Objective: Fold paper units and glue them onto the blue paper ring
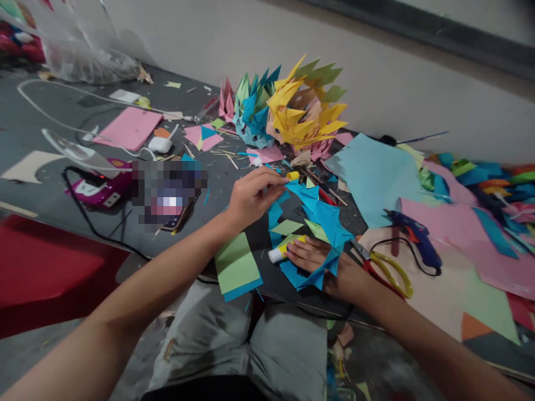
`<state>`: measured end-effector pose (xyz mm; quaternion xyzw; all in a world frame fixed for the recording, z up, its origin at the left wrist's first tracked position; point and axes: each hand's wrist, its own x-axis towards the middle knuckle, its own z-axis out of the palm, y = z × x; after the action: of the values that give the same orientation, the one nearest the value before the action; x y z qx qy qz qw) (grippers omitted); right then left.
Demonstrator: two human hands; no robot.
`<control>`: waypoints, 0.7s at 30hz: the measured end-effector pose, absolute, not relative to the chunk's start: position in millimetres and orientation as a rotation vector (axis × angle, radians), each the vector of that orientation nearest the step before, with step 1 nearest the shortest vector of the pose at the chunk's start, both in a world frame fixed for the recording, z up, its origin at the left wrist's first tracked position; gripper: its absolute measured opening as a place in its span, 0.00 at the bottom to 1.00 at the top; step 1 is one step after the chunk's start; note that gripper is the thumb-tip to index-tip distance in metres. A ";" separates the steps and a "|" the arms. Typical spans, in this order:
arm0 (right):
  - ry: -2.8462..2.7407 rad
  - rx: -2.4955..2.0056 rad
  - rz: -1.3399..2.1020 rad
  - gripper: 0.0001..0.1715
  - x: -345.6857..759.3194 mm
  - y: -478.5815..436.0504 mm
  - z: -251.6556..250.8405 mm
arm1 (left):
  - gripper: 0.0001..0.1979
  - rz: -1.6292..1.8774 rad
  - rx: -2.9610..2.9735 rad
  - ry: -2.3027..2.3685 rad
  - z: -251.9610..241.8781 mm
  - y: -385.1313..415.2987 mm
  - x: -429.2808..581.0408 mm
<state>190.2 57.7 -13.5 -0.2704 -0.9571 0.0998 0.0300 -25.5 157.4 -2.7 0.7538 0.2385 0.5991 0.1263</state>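
left hand (pixel 251 195) closed in a pinch, thumb and fingertips on the upper edge of the spiky blue folded-paper piece (pixel 324 220), likely to keep that point from springing open. right hand (pixel 311 257) lies flat on the dark table (pixel 50 195), fingers out and not curled round anything i can see. its fingertips touch the white and yellow glue stick (pixel 285 250), probably parked within reach.

the blue piece sits at the near table edge, draped over the back of the right hand, so knuckles and thumb are hidden. small yellow cap (pixel 293 175) just beyond the left fingertips. yellow-handled scissors (pixel 390 270) and blue glue gun (pixel 413 236) to the right. multicolour spiky paper ball (pixel 292 108) against the wall. pixelated block left of the hands is unreadable.
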 end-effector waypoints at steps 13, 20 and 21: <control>-2.832 -0.875 0.322 0.30 185.2 71.9 -28.3 | 0.04 1.699 2.235 0.712 -3.9 157.3 -21.9; -2.848 -0.839 0.389 0.29 188.6 70.0 -24.0 | 0.04 1.701 2.229 0.711 -4.5 158.3 -22.3; -2.811 -0.848 0.368 0.29 186.9 74.0 -27.6 | 0.04 1.698 2.230 0.709 -4.7 158.4 -22.3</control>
<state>186.9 74.0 -27.6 -0.2853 -0.9460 0.1239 0.0910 -22.3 158.4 -4.7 0.7654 0.2434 0.5826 0.1249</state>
